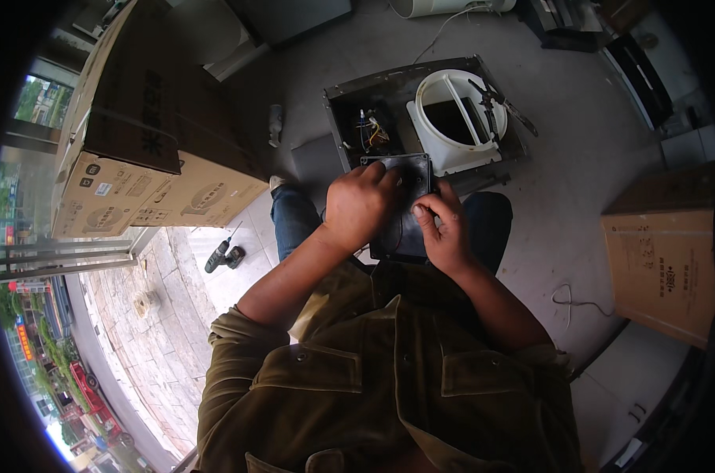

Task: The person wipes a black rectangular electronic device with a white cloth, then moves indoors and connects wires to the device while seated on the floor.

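A dark rectangular panel or shallow box (pixel 415 167) rests at my lap, between my knees. My left hand (pixel 361 203) is closed over its left side, knuckles up, and the fingertips are hidden from view. Gripping the panel's right edge, my right hand (pixel 446 225) has its thumb bent on top and its fingers curled beneath. Just beyond is an open dark metal housing (pixel 405 76) with a round white blower casing (pixel 424 138) on its right side. Coloured wires (pixel 373 130) show inside it on the left. Pliers (pixel 503 106) lie across the casing's right rim.
A large cardboard box (pixel 160 181) stands at the left, another carton (pixel 657 260) at the right. A cordless drill (pixel 225 254) lies on the floor by my left knee. A thin cable (pixel 574 301) curls near the right carton. A white cylindrical part (pixel 432 6) lies at the back.
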A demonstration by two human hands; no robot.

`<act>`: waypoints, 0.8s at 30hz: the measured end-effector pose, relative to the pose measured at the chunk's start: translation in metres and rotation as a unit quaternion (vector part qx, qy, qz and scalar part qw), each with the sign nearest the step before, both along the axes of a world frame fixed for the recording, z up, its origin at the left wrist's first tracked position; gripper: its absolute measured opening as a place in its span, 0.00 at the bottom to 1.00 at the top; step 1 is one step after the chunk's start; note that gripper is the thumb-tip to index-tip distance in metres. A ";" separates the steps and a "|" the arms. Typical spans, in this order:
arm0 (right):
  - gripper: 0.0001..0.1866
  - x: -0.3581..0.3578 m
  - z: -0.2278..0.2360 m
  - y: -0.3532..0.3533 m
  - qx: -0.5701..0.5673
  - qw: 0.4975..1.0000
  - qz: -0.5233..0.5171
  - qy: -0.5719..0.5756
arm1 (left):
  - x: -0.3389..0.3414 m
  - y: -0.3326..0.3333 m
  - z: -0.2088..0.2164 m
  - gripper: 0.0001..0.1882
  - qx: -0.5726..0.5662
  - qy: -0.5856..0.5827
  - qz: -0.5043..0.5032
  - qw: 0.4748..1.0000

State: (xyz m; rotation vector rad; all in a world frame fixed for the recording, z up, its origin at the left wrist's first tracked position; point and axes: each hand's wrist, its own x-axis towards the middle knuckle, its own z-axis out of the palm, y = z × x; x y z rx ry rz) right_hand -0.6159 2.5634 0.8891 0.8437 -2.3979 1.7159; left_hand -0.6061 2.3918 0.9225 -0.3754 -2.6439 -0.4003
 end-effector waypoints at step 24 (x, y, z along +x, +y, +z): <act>0.03 0.003 0.005 -0.003 0.007 0.999 -0.010 0.047 | 0.002 0.008 -0.003 0.11 0.070 0.003 0.038 0.997</act>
